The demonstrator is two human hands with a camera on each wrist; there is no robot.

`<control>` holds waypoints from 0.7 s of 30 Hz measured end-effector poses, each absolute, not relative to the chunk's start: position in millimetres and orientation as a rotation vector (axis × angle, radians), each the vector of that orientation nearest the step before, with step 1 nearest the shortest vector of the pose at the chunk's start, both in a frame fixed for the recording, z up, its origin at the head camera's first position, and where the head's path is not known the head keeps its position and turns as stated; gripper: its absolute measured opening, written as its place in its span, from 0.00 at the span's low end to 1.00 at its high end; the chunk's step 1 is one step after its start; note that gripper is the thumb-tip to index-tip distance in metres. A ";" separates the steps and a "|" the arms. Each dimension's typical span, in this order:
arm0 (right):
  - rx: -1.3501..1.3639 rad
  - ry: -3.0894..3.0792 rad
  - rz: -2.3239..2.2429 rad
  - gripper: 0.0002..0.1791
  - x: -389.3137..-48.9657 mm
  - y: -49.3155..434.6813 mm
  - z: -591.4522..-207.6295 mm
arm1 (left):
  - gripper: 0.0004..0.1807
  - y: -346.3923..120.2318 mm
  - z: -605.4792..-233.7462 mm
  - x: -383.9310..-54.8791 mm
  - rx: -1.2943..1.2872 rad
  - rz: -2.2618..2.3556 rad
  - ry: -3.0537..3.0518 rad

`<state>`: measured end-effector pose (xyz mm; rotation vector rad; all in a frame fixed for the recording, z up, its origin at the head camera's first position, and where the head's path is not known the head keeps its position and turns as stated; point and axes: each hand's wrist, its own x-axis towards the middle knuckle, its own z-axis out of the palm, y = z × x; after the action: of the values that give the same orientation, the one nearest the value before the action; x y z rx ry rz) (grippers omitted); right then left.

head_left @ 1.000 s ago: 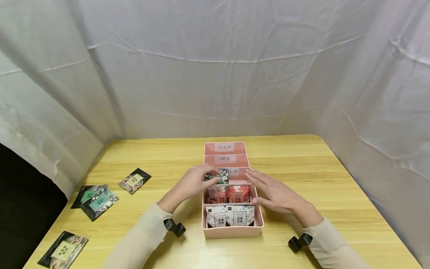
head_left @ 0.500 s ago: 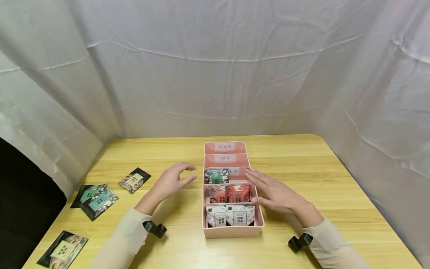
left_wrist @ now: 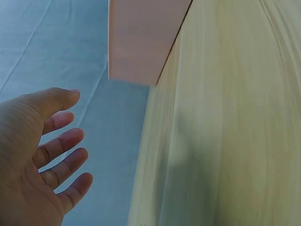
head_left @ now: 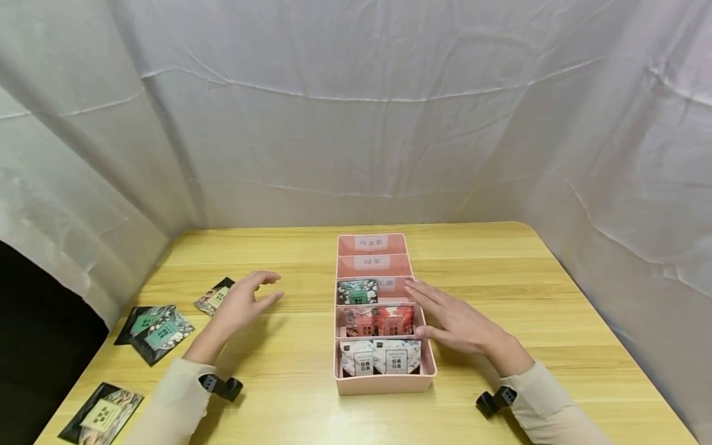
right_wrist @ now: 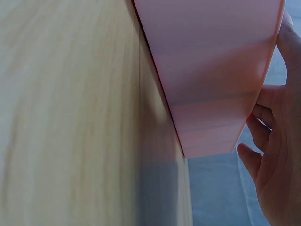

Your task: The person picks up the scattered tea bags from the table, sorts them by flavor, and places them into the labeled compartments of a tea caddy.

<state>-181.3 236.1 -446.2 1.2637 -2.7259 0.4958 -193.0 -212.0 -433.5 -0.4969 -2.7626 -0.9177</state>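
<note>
My left hand (head_left: 240, 306) is off the table left of the pink divided box (head_left: 384, 387), holding nothing, fingers loosely bent and thumb apart. Just behind it lies a cream-labelled tea sachet (head_left: 210, 301), partly covered by the hand in the head view. My right hand (head_left: 458, 321) rests against the box's right rim, fingers mostly straight; the right wrist view shows its fingertips at the rim beside the pink side wall (right_wrist: 211, 70). In the box, a green-labelled sachet (head_left: 358, 292) stands in the middle compartment, red sachets (head_left: 394, 321) and white sachets (head_left: 397, 357) in the two nearer ones.
Two overlapping green-labelled sachets (head_left: 164, 334) lie at the table's left, and another cream-labelled sachet (head_left: 102, 415) at the near left. Handwritten paper labels (head_left: 371, 262) mark the box's rear compartments. A pale curtain (head_left: 356, 123) hangs behind the wooden table (head_left: 500, 259).
My left hand has let go of the green-labelled sachet in the middle compartment and moved left, away from the box. My right hand has stayed at the rim.
</note>
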 end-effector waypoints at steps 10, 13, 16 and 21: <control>1.255 -2.731 0.518 0.43 -181.4 235.9 -446.1 | 0.27 -257.1 -439.3 -183.4 -0.323 -0.872 -2.814; 1.248 -2.738 0.520 0.43 -181.0 236.0 -446.4 | 0.29 -269.2 -442.0 -182.1 -0.291 -0.897 -2.824; 1.250 -2.739 0.518 0.43 -180.1 236.4 -447.5 | 0.30 -279.1 -443.7 -179.9 -0.255 -0.912 -2.851; 1.252 -2.730 0.506 0.42 -180.5 236.1 -448.3 | 0.33 -293.1 -443.9 -178.9 -0.180 -0.928 -2.893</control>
<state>-180.5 236.1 -448.3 1.2524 -2.7303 0.5062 -178.9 -293.1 -443.9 -0.1800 -2.8926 -0.9278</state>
